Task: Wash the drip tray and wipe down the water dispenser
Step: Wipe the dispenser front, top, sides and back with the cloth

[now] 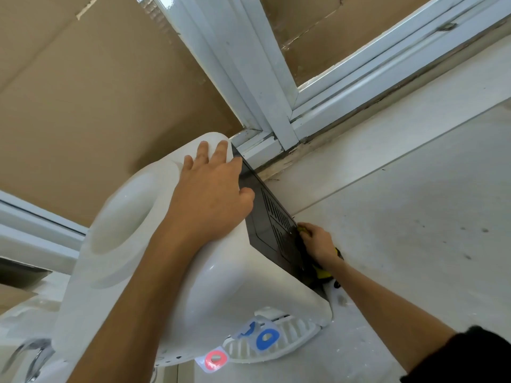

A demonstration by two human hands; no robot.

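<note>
The white water dispenser [154,244] is steadied by the left hand [210,200], laid flat and open on its top. A yellow cloth [322,272] is clamped in the right hand [318,241] against the dark vented side panel [272,225]; strokes are best run along the slots. The drip tray [276,341] is seated below the taps, nearest the camera

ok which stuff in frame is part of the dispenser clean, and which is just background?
In play:
water dispenser
dark vented side panel
yellow cloth
drip tray
left hand, flat on top
right hand, on the cloth

Background:
window frame
cardboard
faucet
tiled wall
</note>
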